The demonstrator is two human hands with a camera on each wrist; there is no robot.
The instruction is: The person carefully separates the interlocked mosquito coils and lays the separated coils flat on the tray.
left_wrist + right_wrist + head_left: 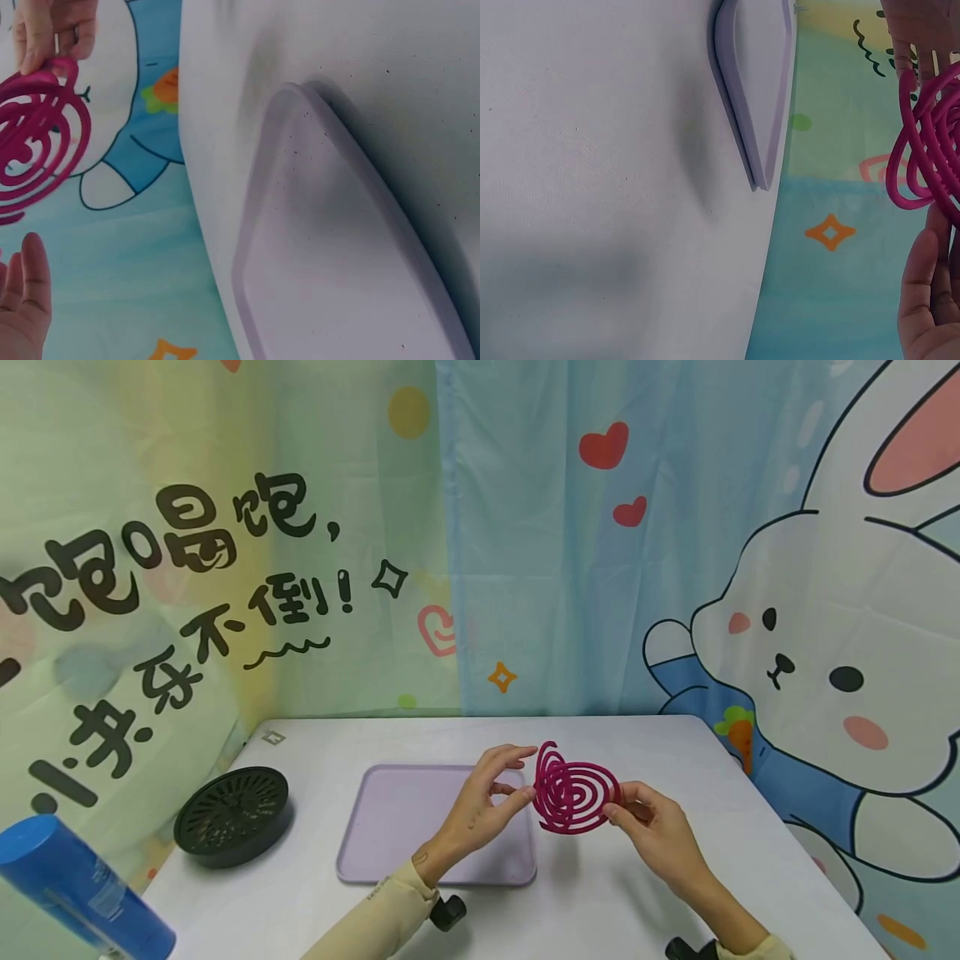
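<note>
A magenta mosquito coil (576,789), with its spiral rings overlapping, is held up above the table. My right hand (663,835) pinches its right edge between thumb and fingers; the left wrist view shows that grip at the top of the coil (79,142). At the coil's left edge is my left hand (476,810), its fingers extended and parted, fingertips right by the outer rings. In the left wrist view the left hand (22,307) has its thumb raised just below the coil. The right wrist view cuts off part of the coil (922,142).
A lilac tray (397,827) lies on the white table (615,910), partly behind the left forearm. Farther left stands a round black slotted coil holder (232,814). A blue spray can (82,893) leans in at the lower left. Printed curtains (525,543) hang behind.
</note>
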